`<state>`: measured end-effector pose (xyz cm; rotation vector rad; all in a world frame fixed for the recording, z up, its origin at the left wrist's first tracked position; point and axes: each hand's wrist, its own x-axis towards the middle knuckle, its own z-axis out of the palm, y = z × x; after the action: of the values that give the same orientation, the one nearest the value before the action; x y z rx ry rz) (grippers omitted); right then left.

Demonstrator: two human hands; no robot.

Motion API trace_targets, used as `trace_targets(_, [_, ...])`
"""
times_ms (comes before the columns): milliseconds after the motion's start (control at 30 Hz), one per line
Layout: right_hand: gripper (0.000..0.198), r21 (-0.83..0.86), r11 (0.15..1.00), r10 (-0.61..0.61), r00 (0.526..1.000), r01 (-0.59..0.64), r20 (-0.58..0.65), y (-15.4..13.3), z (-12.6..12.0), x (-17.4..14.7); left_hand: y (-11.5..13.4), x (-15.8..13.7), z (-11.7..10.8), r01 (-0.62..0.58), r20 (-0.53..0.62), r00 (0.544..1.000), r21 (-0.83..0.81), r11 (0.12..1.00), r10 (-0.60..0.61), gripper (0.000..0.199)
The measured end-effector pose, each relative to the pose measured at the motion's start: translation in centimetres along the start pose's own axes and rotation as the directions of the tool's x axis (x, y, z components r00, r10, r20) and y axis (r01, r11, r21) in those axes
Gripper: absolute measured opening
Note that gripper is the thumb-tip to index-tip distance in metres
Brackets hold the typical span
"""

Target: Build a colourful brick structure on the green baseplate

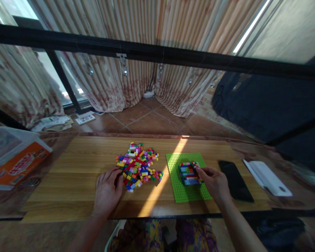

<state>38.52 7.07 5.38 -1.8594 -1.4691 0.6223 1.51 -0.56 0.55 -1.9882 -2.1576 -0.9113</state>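
A loose pile of small, many-coloured building bricks (140, 164) lies on the wooden table. At its left edge rests my left hand (109, 187), thumb and fingers apart, fingertips against the nearest bricks and nothing visibly held. A green studded baseplate (177, 189) lies right of the pile. On it stands a low, boxy brick build (189, 175) with rows of blue, red, green and light-coloured bricks. My right hand (215, 182) pinches a small brick at the build's upper right corner; the fingers partly cover it.
A dark phone (236, 180) lies right of the baseplate, and a white flat case (271, 178) beyond it. A clear plastic box with an orange label (18, 162) stands at far left. A black metal bar (157, 52) crosses in front of the curtains (136, 80).
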Motion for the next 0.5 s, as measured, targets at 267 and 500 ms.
trace_targets(267, [0.043,0.003,1.0,-0.02,0.999,0.02,-0.026,0.58,0.35,0.11,-0.08,-0.02,0.01,0.007,0.011,1.0,0.01,1.0,-0.007,0.025])
trace_targets(500, [0.049,-0.07,0.996,-0.05,0.998,0.047,-0.046,0.24,0.59,0.11,-0.09,0.01,0.11,0.01,-0.001,1.0,0.0,1.0,-0.01,0.023])
